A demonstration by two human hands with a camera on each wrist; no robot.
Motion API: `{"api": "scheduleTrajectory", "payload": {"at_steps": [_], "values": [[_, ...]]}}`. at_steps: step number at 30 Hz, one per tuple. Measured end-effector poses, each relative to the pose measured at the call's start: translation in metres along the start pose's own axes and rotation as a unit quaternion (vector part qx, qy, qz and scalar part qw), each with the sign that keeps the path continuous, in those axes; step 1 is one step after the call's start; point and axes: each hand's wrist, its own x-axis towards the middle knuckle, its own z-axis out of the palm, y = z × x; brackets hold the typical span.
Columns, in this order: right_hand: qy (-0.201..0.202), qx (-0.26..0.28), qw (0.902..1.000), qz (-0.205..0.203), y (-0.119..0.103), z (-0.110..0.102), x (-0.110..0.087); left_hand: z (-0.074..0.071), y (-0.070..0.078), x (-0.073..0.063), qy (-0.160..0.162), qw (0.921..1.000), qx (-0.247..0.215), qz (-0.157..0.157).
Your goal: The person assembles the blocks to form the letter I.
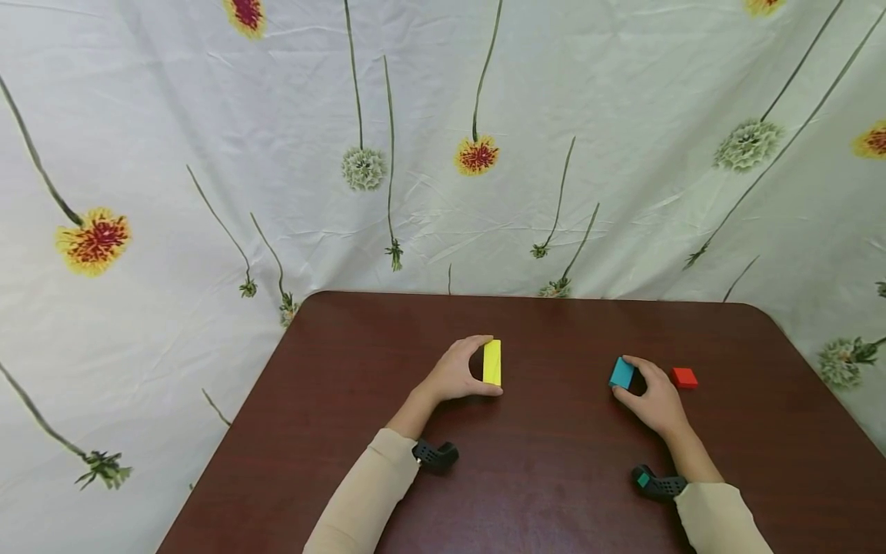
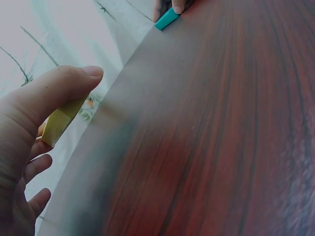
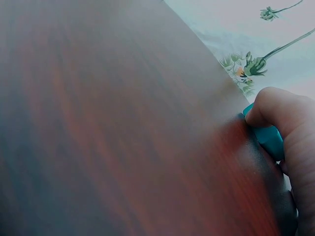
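Observation:
Between thumb and fingers my left hand [image 1: 457,373] pinches a yellow rectangular block [image 1: 492,362] by its two ends. In the left wrist view the yellow block [image 2: 60,123] shows behind the thumb, and the table surface is off to its right. My right hand [image 1: 656,396] pinches a blue rectangular block [image 1: 621,373], tilted in the head view. The blue block [image 3: 267,137] is partly covered by the thumb in the right wrist view. A red block [image 1: 684,378] lies on the table just right of the right hand, apart from it.
The dark reddish-brown table [image 1: 554,462] has rounded far corners. Behind it hangs a white cloth [image 1: 429,92] printed with flowers and stems. Black bands with devices sit at the left wrist [image 1: 436,456] and the right wrist [image 1: 659,485].

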Motion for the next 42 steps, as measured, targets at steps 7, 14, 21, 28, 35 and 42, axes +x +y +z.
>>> {"api": "scheduleTrajectory", "payload": {"at_steps": [7,14,21,28,35,42], "values": [[0.0,0.0,1.0,0.0,0.001,0.001,0.0,0.007,0.004,0.002,-0.007,1.0,0.005,0.005],[0.008,0.0,1.0,-0.006,0.001,0.0,0.0,0.013,0.014,0.008,-0.009,0.9999,0.006,0.007],[-0.002,0.0,1.0,0.002,-0.001,-0.003,0.0,0.019,0.021,0.013,-0.011,0.9998,0.01,0.014],[-0.011,-0.001,0.9999,0.01,-0.003,-0.004,0.001,0.026,0.021,0.015,-0.008,0.9998,0.016,0.012],[-0.009,-0.001,0.9999,0.01,-0.002,-0.003,0.002,0.032,0.022,0.014,-0.001,0.9997,0.025,0.006],[-0.008,-0.002,0.9999,0.012,-0.001,0.0,0.0,0.039,0.024,0.01,-0.008,0.9996,0.026,-0.002]]}}
